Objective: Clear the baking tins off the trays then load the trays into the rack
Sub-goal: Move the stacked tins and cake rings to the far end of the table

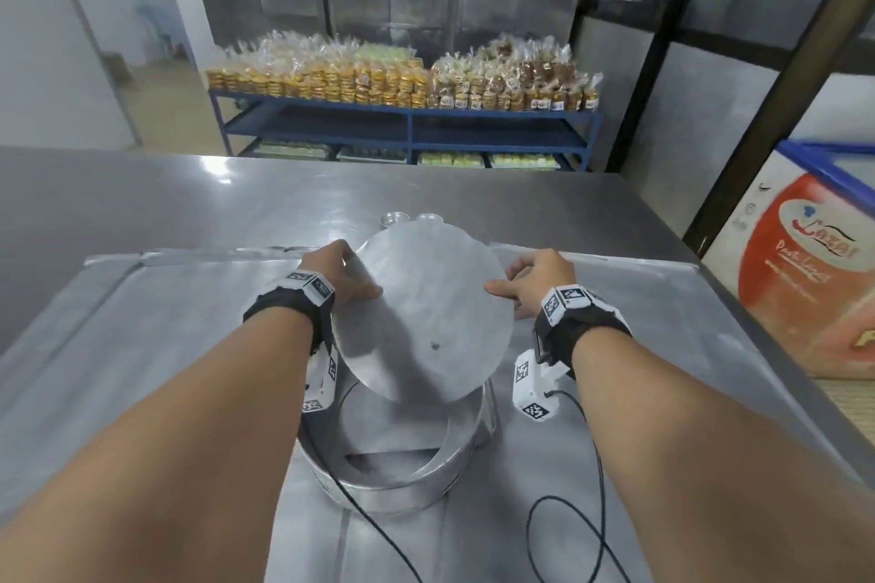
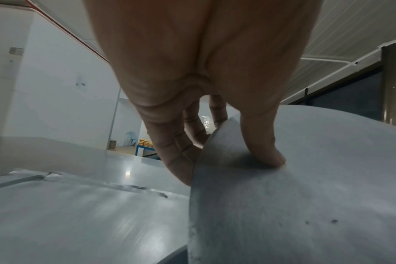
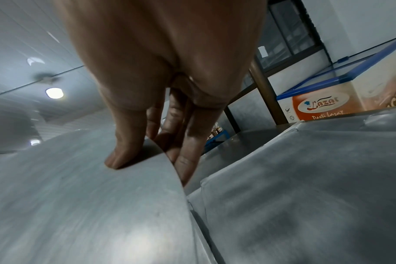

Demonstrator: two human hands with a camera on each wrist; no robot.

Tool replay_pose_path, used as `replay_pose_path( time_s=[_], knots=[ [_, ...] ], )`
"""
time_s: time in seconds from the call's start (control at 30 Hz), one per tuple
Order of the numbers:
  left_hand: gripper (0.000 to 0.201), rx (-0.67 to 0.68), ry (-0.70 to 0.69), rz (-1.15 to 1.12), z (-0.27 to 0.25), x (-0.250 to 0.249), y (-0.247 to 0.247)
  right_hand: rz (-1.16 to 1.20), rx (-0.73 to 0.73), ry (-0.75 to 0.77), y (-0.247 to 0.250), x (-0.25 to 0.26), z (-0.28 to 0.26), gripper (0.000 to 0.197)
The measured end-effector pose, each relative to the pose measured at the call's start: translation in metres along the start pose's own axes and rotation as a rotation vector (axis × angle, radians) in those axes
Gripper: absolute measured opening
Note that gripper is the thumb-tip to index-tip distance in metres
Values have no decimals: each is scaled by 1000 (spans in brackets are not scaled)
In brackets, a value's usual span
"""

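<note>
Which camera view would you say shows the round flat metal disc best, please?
The head view: the round flat metal disc appears whole, tilted above the round metal tin ring, held at opposite edges by the left hand and right hand. Each wrist view shows only one edge section, thumb on top and fingers beneath.

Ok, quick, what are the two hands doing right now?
Left hand: pinches the left edge of the round metal disc, thumb on top.
Right hand: pinches the disc's right edge, thumb on top.
</note>
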State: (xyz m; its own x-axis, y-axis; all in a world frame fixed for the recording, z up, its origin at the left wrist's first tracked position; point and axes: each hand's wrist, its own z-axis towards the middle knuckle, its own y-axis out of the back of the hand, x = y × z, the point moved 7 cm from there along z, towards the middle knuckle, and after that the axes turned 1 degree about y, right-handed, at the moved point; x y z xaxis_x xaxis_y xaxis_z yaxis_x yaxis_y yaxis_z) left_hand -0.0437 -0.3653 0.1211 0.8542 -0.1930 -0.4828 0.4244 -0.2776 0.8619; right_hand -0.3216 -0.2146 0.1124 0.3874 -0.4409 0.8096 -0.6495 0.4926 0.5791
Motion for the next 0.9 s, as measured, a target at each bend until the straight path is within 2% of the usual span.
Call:
replay_pose_path(
  time_s=[0.17, 0.37, 0.53, 0.63, 0.73, 0.9],
  knots=[
    [61, 61, 33, 28, -23, 40, -17, -39, 110, -27, -31, -6, -33, 34],
    [46, 57, 78, -13, -43, 74, -37, -74, 140, -77, -56, -22, -51, 40],
    [53, -5, 98, -41, -49, 84, -43, -9, 97, -141, -65, -38, -60, 47],
    [51, -54, 74, 21, -51, 82, -48, -30, 89, -148, -69, -46, -59, 50],
    [42, -86, 66, 54, -54, 84, -54, -98, 49, -153, -69, -47, -63, 48],
    [26, -39, 83, 168, -58, 87, -65, -239, 56, -154, -72, -50, -81, 42]
  ],
)
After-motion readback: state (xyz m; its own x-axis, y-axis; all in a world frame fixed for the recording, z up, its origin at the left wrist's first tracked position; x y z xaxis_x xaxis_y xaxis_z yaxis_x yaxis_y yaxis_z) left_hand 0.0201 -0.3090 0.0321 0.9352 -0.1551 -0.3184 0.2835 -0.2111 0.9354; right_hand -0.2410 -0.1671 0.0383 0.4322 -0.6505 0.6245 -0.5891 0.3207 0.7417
